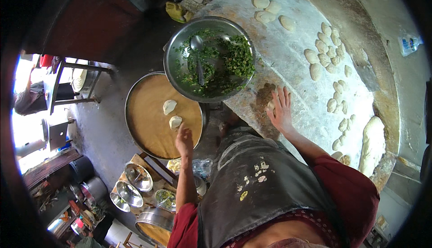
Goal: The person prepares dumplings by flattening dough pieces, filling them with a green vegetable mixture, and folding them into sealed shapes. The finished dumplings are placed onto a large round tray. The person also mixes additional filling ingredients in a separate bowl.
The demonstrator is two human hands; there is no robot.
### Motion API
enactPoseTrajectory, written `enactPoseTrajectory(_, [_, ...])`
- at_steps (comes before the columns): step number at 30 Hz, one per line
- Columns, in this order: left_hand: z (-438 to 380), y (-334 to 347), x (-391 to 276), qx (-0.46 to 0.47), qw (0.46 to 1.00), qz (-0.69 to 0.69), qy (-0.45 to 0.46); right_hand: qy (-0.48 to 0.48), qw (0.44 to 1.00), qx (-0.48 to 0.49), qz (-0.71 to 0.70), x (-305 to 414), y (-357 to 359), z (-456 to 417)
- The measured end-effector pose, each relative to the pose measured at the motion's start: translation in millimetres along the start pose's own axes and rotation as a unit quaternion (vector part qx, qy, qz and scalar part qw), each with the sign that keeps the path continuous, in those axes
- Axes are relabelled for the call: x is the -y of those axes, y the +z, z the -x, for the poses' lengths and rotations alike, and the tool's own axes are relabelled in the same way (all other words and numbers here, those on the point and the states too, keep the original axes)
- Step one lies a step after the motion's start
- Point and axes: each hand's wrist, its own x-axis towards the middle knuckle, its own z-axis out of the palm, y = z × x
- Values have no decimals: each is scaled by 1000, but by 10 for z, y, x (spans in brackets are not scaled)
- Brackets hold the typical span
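My left hand is over the near right part of a large round tray lined with tan cloth. Its partly bent fingertips are beside a folded white dumpling; whether they touch it is unclear. Another dumpling lies just beyond. My right hand is palm down on the floured worktable, fingers spread. A small piece of dough shows at its left edge, partly hidden by the hand. Ahead, a steel bowl overlapping the tray holds chopped greens and a metal spoon.
Several dough pieces are spread over the table's right side, with a long dough slab near its right edge. At lower left, a low stand carries metal bowls and a round steamer. A yellow jug stands beyond the bowl.
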Motion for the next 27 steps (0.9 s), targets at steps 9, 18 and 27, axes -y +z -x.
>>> enactPoseTrajectory(9, [337,1062,-1877,227,955,32,191,23,996,-12,85,-52,104,-506])
enactPoseTrajectory(18, [236,2171,-2561,254,894,-207,304,323,690,-198,-616,-517,-55,-130])
enactPoseTrajectory(27, [396,1916,-2614,194,936,248,157,355,477,-63,-801,280,-306,-138])
